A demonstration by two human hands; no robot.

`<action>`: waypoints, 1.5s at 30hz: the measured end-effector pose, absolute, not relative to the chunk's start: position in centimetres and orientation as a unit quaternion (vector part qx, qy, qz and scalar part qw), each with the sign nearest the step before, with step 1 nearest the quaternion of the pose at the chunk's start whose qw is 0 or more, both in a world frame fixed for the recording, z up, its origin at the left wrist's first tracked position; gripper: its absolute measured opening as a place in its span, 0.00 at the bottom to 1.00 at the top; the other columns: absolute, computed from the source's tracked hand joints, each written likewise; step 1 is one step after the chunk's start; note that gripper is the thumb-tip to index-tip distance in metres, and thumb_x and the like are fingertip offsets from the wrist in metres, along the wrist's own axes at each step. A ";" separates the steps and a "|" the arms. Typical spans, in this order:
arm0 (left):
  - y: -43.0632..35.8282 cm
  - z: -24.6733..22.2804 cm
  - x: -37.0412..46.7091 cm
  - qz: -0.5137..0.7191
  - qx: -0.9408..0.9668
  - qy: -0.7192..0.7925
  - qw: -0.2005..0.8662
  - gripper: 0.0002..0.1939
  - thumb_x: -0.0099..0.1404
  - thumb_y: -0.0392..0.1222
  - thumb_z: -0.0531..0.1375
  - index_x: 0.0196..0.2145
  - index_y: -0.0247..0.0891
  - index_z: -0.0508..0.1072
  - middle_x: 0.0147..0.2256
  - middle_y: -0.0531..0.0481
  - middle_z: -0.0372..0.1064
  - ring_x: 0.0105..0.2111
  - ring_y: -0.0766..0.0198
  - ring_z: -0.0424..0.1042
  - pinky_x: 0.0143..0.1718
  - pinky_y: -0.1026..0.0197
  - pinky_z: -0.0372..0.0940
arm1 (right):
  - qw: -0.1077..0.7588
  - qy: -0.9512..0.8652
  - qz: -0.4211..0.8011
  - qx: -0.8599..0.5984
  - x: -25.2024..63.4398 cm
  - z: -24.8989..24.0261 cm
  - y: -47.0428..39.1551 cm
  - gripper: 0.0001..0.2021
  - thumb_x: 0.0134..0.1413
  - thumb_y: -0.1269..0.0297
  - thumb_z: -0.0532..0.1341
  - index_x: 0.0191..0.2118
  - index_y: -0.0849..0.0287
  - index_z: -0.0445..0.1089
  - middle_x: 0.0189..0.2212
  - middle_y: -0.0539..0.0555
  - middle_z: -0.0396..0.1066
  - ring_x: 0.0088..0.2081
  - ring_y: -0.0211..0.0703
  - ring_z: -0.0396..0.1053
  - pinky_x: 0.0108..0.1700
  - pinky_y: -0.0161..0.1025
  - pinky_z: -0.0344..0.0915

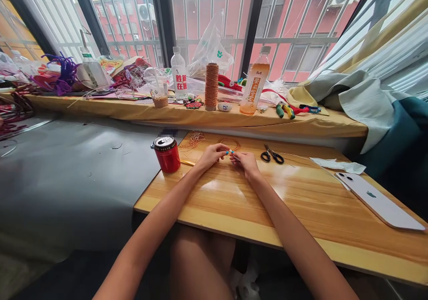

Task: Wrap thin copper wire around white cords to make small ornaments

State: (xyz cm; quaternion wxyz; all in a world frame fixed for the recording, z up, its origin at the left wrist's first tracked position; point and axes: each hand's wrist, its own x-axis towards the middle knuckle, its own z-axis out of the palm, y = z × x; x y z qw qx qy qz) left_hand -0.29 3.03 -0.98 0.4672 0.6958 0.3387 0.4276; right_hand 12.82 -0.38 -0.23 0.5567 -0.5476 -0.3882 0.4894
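Note:
Above the wooden board, my left hand (213, 155) and my right hand (246, 163) meet fingertip to fingertip, both closed in a pinch. What they hold is too small to make out. Blue nail polish shows on the tips. Just behind the fingers lies a loose loop of thin orange strand (235, 143), wire or thread. A tangle of similar strands (195, 139) rests farther left. Black-handled scissors (272, 155) lie to the right of my right hand. Left of my left hand stands an opened red drink can (167, 155).
A white phone (376, 198) and a crumpled tissue (339, 165) lie at the board's right. On the ledge behind stand a spool of brown cord (211, 87), a tea bottle (256, 82), a clear bottle (179, 75), a plastic cup (159, 94) and pliers (285, 110).

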 end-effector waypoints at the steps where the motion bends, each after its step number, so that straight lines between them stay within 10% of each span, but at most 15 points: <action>1: 3.0 -1.0 -0.3 0.425 0.700 0.345 0.459 0.12 0.50 0.38 0.56 0.33 0.32 0.71 0.23 0.54 0.65 0.19 0.74 0.59 0.16 0.71 0.52 | 0.564 -0.385 0.483 -0.548 12.7 -0.4 -0.3 0.07 0.40 0.75 0.57 0.16 0.66 0.67 0.13 0.50 0.66 0.15 0.28 0.61 0.19 0.26 0.59; 16: 1.9 -0.3 0.0 0.446 0.750 0.371 0.319 0.16 0.52 0.30 0.55 0.41 0.35 0.68 0.27 0.53 0.66 0.26 0.71 0.63 0.29 0.68 0.57 | 0.615 -0.375 0.446 -0.531 12.1 -1.0 -0.2 0.05 0.40 0.71 0.58 0.19 0.65 0.67 0.15 0.50 0.67 0.18 0.30 0.63 0.22 0.28 0.62; 22: 1.8 0.0 0.0 0.412 0.779 0.410 0.236 0.06 0.53 0.32 0.55 0.28 0.35 0.71 0.27 0.51 0.68 0.32 0.66 0.62 0.35 0.65 0.57 | 0.619 -0.401 0.421 -0.527 12.0 -1.3 -0.1 0.07 0.40 0.67 0.59 0.19 0.64 0.67 0.16 0.50 0.67 0.18 0.31 0.63 0.22 0.29 0.63; 35: 2.7 -0.7 0.4 0.440 0.728 0.404 0.337 0.21 0.48 0.29 0.55 0.43 0.34 0.65 0.21 0.57 0.62 0.24 0.70 0.61 0.28 0.68 0.57 | 0.609 -0.450 0.381 -0.531 12.0 -1.9 0.3 0.09 0.39 0.62 0.59 0.19 0.63 0.67 0.17 0.50 0.67 0.18 0.32 0.63 0.24 0.30 0.63; 45: 1.9 -0.3 0.3 0.450 0.753 0.415 0.242 0.13 0.52 0.30 0.53 0.36 0.36 0.70 0.23 0.53 0.65 0.30 0.66 0.61 0.35 0.65 0.56 | 0.607 -0.447 0.367 -0.544 12.1 -2.0 0.4 0.10 0.40 0.62 0.58 0.18 0.63 0.67 0.16 0.50 0.67 0.18 0.32 0.63 0.22 0.31 0.62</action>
